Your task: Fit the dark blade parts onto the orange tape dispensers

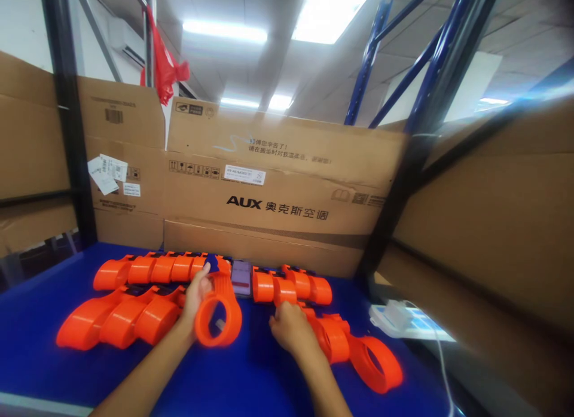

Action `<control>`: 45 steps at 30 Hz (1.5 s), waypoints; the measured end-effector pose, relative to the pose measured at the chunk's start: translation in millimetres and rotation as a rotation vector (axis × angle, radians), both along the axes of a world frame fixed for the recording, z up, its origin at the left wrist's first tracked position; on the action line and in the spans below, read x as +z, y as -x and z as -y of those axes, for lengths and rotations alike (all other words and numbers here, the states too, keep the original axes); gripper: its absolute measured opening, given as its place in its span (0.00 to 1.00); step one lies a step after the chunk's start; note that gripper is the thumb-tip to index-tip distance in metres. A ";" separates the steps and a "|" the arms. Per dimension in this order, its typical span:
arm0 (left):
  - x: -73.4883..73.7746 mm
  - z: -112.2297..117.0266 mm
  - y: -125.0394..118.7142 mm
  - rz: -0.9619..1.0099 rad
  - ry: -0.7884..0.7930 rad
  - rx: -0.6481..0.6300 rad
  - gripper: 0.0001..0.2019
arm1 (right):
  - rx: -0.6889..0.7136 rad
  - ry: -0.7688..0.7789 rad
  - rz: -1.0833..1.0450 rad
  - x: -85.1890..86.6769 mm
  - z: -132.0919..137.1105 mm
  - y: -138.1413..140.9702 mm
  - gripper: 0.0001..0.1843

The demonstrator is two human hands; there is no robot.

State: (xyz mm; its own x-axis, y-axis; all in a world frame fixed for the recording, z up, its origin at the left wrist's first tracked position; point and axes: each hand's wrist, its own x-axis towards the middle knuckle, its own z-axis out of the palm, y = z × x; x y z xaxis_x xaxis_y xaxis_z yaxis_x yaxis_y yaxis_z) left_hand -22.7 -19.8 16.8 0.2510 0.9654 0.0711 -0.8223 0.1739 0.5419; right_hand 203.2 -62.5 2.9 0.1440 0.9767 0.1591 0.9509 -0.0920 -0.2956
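Observation:
My left hand (197, 294) is closed around the upper part of an orange tape dispenser (233, 321), lifted above the blue table, its round ring hanging down. A dark blue piece shows at the dispenser's top by my thumb. Fingers curled, my right hand (289, 327) is low over the table, beside the right-hand group of orange dispensers (334, 339); what it grips, if anything, is hidden. Two rows of similar dispensers (121, 324) lie left of my left hand. Several more (273, 285) sit behind my right hand. One ring (376, 364) lies at the near right end.
A flat purple-grey rectangular thing (241, 277) sits between the back rows. Printed cardboard (278, 195) walls the blue table (251, 381) at the back. A white power strip (408, 321) with a cable lies to the right, near a dark rack post (390, 207).

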 end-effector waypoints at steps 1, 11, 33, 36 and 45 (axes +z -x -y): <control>0.9 -0.1 -0.9 -0.002 -0.009 0.004 0.14 | 0.021 -0.032 -0.039 1.3 0.2 -1.4 0.08; -3.6 7.9 -7.2 -0.099 -0.042 -0.153 0.17 | 0.173 -0.345 -0.509 18.8 4.7 1.4 0.13; -17.3 10.1 -16.2 -0.196 -0.095 -0.176 0.12 | 0.441 -0.298 -1.229 15.8 8.9 46.4 0.15; -20.1 7.4 -16.1 -0.262 -0.102 -0.061 0.16 | 0.436 -0.358 -1.220 18.0 10.3 42.8 0.16; -11.9 13.3 -16.5 -0.380 -0.205 0.029 0.23 | 0.479 -0.439 -1.071 15.9 2.6 26.8 0.21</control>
